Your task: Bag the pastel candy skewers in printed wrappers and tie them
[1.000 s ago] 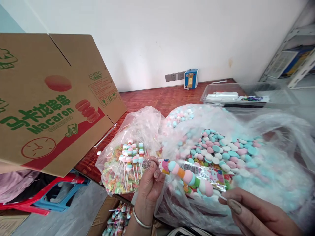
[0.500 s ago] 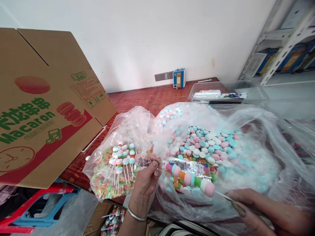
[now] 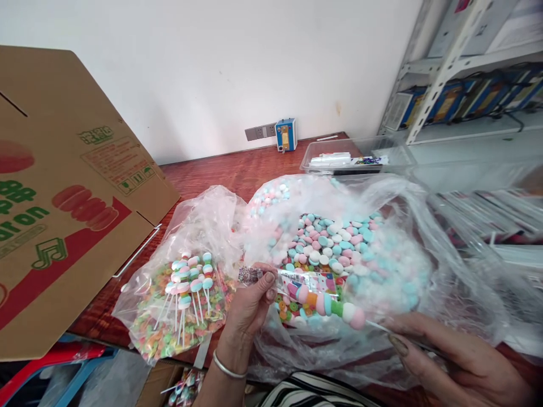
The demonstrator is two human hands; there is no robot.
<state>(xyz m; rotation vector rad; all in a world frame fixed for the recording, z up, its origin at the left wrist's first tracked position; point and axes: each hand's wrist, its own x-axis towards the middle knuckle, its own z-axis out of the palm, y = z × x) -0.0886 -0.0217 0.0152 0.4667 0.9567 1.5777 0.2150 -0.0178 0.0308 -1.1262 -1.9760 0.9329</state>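
My left hand (image 3: 250,305) pinches the end of a clear printed wrapper sleeve (image 3: 297,281). My right hand (image 3: 445,362) holds the white stick of a candy skewer (image 3: 328,305) with pink, blue, orange and green pieces; its top sits partly inside the sleeve. Both are over a large clear bag of pink, blue and white candy discs (image 3: 339,249). A smaller bag of coloured ring candies (image 3: 178,305), with several finished skewers lying on it, is just left of my left hand.
A big cardboard "Macaron" box (image 3: 63,215) leans at the left. A clear plastic tray (image 3: 348,161) and a small blue device (image 3: 285,134) stand at the back of the wooden table (image 3: 212,175). Metal shelving (image 3: 445,68) is at the right. Red and blue stools (image 3: 51,367) are below left.
The view has turned right, shifting the box leftward. The skewer has come partly out of the sleeve toward my right hand, and more of its pieces are bare.
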